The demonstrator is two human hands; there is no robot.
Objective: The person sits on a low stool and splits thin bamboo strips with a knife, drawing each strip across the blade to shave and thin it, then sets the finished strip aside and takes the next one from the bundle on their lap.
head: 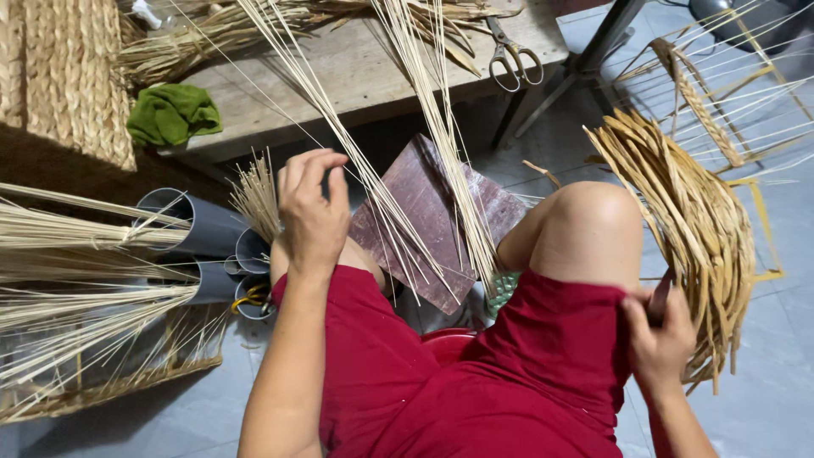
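A wooden workbench runs across the top of the frame, strewn with straw and a pair of scissors at the upper right. At the right edge sits your part-woven basket, its flat strips curling loose and long thin stakes fanning out unwoven, so by the look of it much weaving is left. Bundles of thin reeds slope down the centre over a dark board. Your left hand hovers half-curled beside those reeds, holding nothing that I can make out. Your right hand, lower right, is pinched shut on a strip end at the basket's lower edge.
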